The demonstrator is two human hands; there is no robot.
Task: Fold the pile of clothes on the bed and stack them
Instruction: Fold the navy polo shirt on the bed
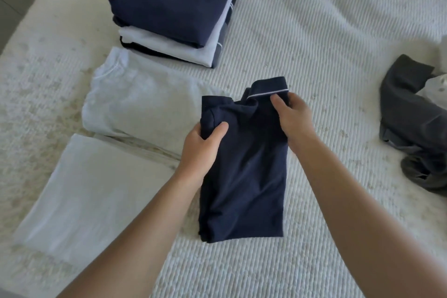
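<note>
From the head camera, I have the navy polo shirt (244, 164) lying lengthwise on the bed (338, 31), folded into a narrow strip with its collar end away from me. My left hand (202, 146) grips the shoulder edge with fingers curled under the fabric; my right hand (291, 113) pinches just below the striped collar (269, 87). The risk is in lifting this end over: the side folds could slip open, since nothing holds the lower half flat. The collar may crumple under my right thumb. The folded stack (179, 12) sits well apart at the far side, so carrying the shirt there could undo it. Two pale folded garments (135, 104) lie beside my left arm, and the grey unfolded clothes (416, 123) wait at right; how many I cannot tell
</note>
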